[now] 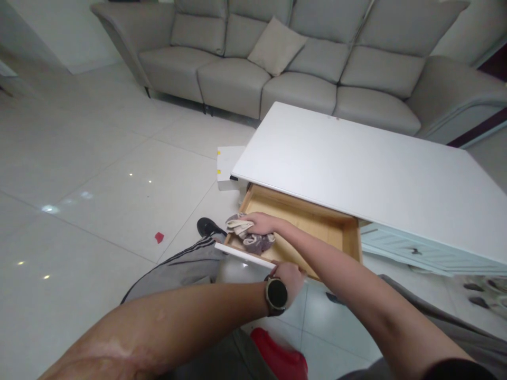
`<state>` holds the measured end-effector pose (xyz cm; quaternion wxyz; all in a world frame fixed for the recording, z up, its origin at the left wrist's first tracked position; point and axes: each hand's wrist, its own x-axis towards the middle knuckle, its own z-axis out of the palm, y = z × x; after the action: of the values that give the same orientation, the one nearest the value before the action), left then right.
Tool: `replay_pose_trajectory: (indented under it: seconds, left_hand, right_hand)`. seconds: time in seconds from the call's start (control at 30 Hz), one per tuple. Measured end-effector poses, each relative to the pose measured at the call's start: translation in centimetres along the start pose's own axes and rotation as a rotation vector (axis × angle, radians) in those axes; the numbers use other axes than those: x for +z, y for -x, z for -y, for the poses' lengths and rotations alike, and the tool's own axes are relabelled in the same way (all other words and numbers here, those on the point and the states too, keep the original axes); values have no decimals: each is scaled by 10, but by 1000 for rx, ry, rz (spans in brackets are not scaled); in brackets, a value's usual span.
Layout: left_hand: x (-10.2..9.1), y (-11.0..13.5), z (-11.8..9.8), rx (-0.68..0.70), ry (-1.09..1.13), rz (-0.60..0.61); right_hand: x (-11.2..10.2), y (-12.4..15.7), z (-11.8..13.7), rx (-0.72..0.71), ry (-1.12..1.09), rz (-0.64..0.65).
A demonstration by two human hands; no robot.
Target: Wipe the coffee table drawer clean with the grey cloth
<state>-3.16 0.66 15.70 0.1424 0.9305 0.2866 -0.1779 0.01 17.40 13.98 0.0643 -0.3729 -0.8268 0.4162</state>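
A wooden drawer (295, 203) is pulled out from under a white coffee table (348, 158). Inside its left front corner, my right hand (261, 222) is closed on a crumpled brown-and-cream cloth (259, 243), which lies against the drawer bottom. My left hand (291, 279), with a dark round watch on its wrist, grips the top edge of the drawer's white front. Its fingertips are partly hidden. My right forearm passes over the open drawer, beyond my left hand.
A grey sofa (233, 79) with a beige cushion (277, 46) stands behind the table. A white box (229, 161) sits on the tiled floor by the table's left end. A red scrap (159, 237) lies farther left. Something red (279, 356) is below me.
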Motion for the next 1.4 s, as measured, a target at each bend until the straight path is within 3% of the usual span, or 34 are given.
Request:
replay_pose_trajectory:
  seconds: [0.1,0.17,0.23,0.3,0.37,0.47,0.53,0.6,0.73,1.03,1.4]
  left_hand:
    - [-5,1,2,-4,18,50]
    - [-7,4,3,7,18,42]
    - [-7,5,3,5,13,32]
    - [-7,5,4,10,5,14]
    - [-8,4,3,17,13,20]
    - [-9,1,3,26,43,68]
    - [-9,0,3,27,46,92]
    - [-8,-1,4,24,45,74]
    - [-5,1,6,53,67,29]
    - [-7,-1,8,37,61,58]
    - [2,-3,8,53,-35,31]
  right_hand:
    - [-11,26,-32,113,-195,-284]
    - [-19,41,-44,228,-134,-467]
    - [-24,50,-48,343,57,-558]
    - [-22,52,-49,440,283,-517]
    - [-10,50,-48,512,436,-357]
    - [19,41,-51,617,518,-91]
    - [33,37,-53,661,542,-22]
    - [38,36,-55,666,561,-12]
    - [27,42,-56,629,569,28]
    - [22,53,-72,605,520,-5]
    - [9,130,-114,569,512,-38]
